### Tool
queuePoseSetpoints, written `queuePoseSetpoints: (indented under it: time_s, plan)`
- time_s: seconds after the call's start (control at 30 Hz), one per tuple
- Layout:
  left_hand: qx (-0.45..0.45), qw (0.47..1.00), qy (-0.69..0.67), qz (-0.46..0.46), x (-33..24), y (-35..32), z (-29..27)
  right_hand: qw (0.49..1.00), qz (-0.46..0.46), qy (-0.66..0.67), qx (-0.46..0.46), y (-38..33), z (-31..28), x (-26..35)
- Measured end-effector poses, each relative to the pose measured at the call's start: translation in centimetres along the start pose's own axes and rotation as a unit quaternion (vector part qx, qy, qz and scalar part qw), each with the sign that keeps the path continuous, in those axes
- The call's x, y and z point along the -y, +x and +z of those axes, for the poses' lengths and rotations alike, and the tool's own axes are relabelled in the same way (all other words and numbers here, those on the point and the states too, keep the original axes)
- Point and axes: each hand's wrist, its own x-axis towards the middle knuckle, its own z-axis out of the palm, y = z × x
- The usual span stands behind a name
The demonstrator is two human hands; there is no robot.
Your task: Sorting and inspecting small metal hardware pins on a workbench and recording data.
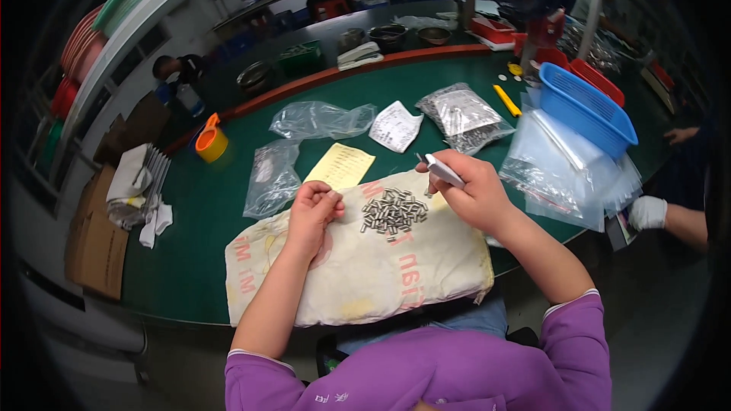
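A pile of small silvery metal tubes (392, 213) lies on a cream cloth sack (358, 281) with red print, spread at the table's near edge. Left of the pile is my left hand (311, 217), its fingers curled and the thumb pressed to the forefinger. Whatever it pinches, if anything, is hidden. My right hand (476, 194) grips a small hand tool with a light grey handle (446, 171) and a short dark tip, just right of and beyond the pile. A small shiny bit shows under its fingers, too small to make out.
On the green table (183, 259) lie a yellow paper (343, 165), a white slip (396, 126), clear bags (324, 120) and a filled bag of metal parts (464, 116). A blue basket (586, 110) stands right. Another person's gloved hand (648, 213) is at the right edge.
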Motion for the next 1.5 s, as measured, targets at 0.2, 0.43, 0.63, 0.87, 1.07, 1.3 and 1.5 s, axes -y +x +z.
queuePoseSetpoints:
  time_s: [0.2, 0.43, 0.63, 0.87, 1.07, 1.3, 1.5]
  plan:
    - [0.032, 0.999, -0.017, -0.009, -0.3, -0.1, 0.1, 0.999, 0.036, -0.013, -0.017, 4.2, 2.6, -2.6]
    - [0.058, 0.998, -0.029, -0.01, -0.7, 0.0, -0.1, 0.995, 0.045, -0.044, -0.074, 3.0, 3.2, -5.3]
    - [0.055, 0.998, -0.023, 0.022, -0.7, 0.6, 0.2, 0.996, 0.016, -0.054, -0.075, 2.8, 2.6, -6.6]
    - [0.035, 0.997, -0.017, 0.073, -0.5, 1.8, -0.2, 0.995, 0.005, -0.065, -0.08, 2.6, 2.3, -7.0]
    - [0.036, 0.993, -0.026, 0.109, -0.2, 1.8, -0.1, 0.989, -0.046, -0.103, -0.096, 2.6, 2.2, -8.6]
    - [0.061, 0.988, -0.029, 0.14, -4.7, -1.2, -0.5, 0.993, 0.035, 0.089, -0.067, 7.7, 3.0, -3.4]
    - [-0.048, 0.973, 0.127, 0.188, -8.8, -5.2, -9.5, 0.958, 0.014, 0.28, 0.067, 20.8, 9.5, 10.6]
